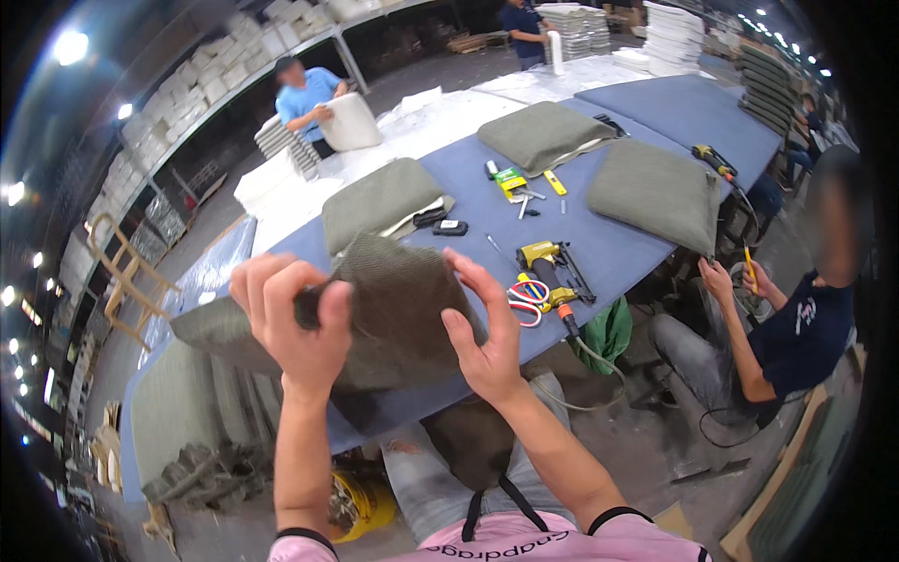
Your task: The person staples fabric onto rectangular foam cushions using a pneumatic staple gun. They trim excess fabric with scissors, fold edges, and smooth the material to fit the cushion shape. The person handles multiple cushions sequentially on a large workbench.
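"How are the hands?"
"Left hand [286, 323] gripping the green fabric [398, 295]; right hand [489, 342] spread wide at its edge."
"And the fabric?"
"Over the blue counter [562, 229], left of the yellow air tool [546, 258]."

Dk lettering [496, 545] on pink tee [609, 553], wht print [810, 310] on navy tee [799, 352] at rt, other txt illegible

Wooden chair [128, 273] (far left), yellow bucket [383, 507]

We recognise an upholstery workshop by the pneumatic staple gun [540, 255], stacked green cushions [766, 89] and piled white pads [674, 39].
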A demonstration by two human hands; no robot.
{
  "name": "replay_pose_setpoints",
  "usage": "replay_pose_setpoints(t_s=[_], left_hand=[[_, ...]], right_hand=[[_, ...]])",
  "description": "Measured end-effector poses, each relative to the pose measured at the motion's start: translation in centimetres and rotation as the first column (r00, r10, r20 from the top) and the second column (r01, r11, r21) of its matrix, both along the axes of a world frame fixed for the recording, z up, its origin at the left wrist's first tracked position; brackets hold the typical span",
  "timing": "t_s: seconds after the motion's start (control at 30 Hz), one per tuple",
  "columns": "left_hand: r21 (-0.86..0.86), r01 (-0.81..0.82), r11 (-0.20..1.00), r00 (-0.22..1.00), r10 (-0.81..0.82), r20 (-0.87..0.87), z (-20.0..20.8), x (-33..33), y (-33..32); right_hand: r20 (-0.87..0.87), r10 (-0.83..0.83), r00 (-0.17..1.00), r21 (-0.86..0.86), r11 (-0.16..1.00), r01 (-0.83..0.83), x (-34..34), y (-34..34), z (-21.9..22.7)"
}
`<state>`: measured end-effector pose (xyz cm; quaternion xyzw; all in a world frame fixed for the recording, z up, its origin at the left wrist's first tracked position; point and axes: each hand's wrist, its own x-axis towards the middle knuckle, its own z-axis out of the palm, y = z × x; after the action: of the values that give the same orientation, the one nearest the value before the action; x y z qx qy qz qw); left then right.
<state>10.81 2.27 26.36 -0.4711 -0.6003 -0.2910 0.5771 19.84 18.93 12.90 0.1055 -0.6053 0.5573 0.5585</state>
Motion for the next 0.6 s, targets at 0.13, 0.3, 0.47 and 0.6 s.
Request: replay_pose_setpoints(t_s=[0.13, 0.3, 0.47, 0.6], left_hand=[[-0.449, -0.186, 0.874, 0.948, 0.039, -0.315, 0.2, 2.2, 0.3], [-0.536, -0.243, 0.808, 0.957, 0.11, -0.267, 0.8, 1.5, 1.9], [-0.538, -0.24, 0.808, 0.959, 0.113, -0.258, 1.4, 1.7, 1.9], [-0.52, -0.249, 0.817, 0.931, 0.054, -0.361, 1.5, 2.0, 1.3]], right_hand=[[-0.059, 0.022, 0.998, 0.006, 1.0, -0.021, -1.7, -0.8, 0.1], [-0.079, 0.057, 0.995, -0.031, 0.998, -0.059, -1.7, -1.2, -0.2], [-0.071, 0.128, 0.989, -0.063, 0.989, -0.132, -0.1, -0.6, 0.1], [-0.139, 0.147, 0.979, 0.04, 0.989, -0.142, 0.1, 0.3, 1.1]])
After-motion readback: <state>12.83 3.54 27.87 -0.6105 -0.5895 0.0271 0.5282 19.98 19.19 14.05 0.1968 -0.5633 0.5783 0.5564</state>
